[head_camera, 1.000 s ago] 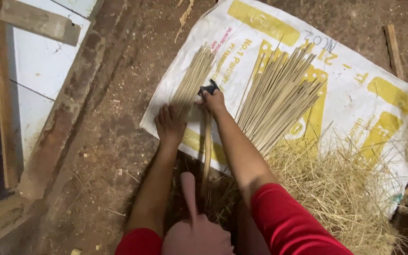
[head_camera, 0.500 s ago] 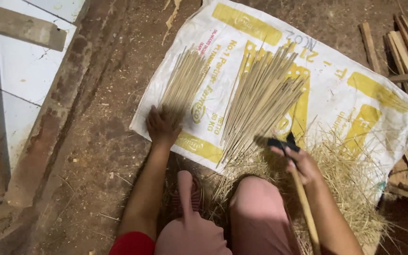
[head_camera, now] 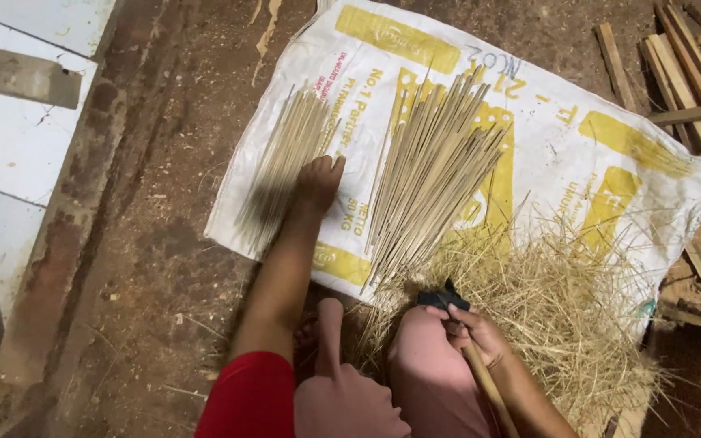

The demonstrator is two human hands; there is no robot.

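The smaller bundle of thin sticks (head_camera: 285, 166) is smearing into motion blur, so single sticks are running together. The left hand (head_camera: 319, 182) is covering its near edge. The right hand (head_camera: 472, 334) is hiding most of a dark-headed tool (head_camera: 441, 298); its wooden handle (head_camera: 490, 391) is running off the bottom edge.

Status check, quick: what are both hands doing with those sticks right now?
Left hand flat on smaller stick bundle. Right hand grips wooden-handled blade tool near knee. Larger stick bundle untouched on sack.
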